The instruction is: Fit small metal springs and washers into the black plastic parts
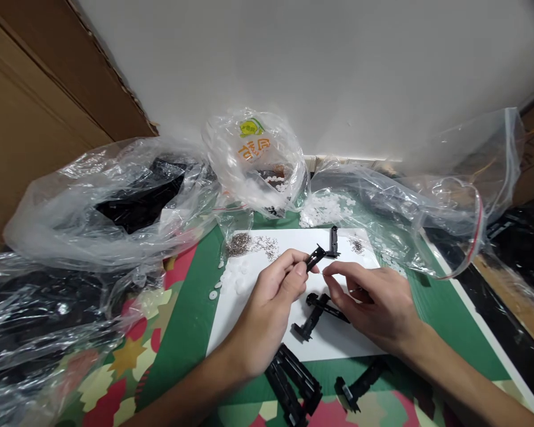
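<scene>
My left hand is closed around a black plastic part, which tilts up to the right above a white sheet. Just to its right, my right hand pinches thumb and forefinger together on a tiny thin piece, too small to make out. Under the hands, more black plastic parts lie crossed on the sheet. Another black part rests at the sheet's far edge. Small brown metal pieces are scattered at the sheet's far left, with a smaller pile at the far right.
White round discs lie on the sheet's left side. Several black parts sit near the front edge. Clear plastic bags line the back and left. A bag with printing stands in the middle, by white pieces. Cardboard rises at left.
</scene>
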`<state>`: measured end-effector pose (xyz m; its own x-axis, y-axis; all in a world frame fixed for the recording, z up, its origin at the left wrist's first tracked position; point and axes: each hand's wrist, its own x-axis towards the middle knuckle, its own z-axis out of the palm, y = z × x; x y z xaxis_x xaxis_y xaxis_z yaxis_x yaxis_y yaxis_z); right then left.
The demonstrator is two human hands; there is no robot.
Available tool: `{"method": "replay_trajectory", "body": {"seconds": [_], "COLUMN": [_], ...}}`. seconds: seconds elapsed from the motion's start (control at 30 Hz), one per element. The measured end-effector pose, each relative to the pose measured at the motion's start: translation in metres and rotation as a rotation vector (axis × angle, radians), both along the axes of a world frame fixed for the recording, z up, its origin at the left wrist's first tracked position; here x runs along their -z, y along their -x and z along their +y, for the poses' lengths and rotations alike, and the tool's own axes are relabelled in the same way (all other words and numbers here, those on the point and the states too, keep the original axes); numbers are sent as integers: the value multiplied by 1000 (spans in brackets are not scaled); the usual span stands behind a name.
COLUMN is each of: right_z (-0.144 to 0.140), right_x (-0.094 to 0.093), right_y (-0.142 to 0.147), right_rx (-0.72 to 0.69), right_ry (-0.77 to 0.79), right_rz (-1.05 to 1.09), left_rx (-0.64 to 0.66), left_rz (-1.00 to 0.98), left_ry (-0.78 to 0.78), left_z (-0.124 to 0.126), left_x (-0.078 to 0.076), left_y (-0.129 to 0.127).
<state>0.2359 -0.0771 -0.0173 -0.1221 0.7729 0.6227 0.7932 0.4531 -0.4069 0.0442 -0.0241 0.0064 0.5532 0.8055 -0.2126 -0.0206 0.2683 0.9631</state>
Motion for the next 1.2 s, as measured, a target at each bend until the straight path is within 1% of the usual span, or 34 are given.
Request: {"method": "replay_trajectory", "body": {"seconds": [0.13,0.33,0.47,0.57,0.63,0.73,0.87,1.1,1.2], "right_z": [-1,-2,-4,-6,-6,-6,-7,-5,-4], "right_x": [-1,-8,-13,-13,-13,-12,-10,-12,-14], "right_y": [1,3,2,1,0,-1,-1,-2,0], "right_rx": [5,-5,-43,-49,-53,-71,-68,-54,-49], "right_ry": [-26,-18,92,204,258,280,291,382,384], "right_rz": [-5,32,175,320,375,388,409,518,582], "left_rx": [21,25,-1,-52,-86,-121,-134,-125,-111], "left_rz": [40,49,51,71,91,103,122,109,109], "left_ry": [-86,-121,-172,-223,-250,-280,-345,-306,-279], "left_z": [-2,-1,0,0,-1,-2,-3,1,1], "left_x": [0,1,-1,-2,-3,-3,-1,-4,-5], "left_y": [-3,-3,-3,-4,-4,-3,-2,-4,-4]}}
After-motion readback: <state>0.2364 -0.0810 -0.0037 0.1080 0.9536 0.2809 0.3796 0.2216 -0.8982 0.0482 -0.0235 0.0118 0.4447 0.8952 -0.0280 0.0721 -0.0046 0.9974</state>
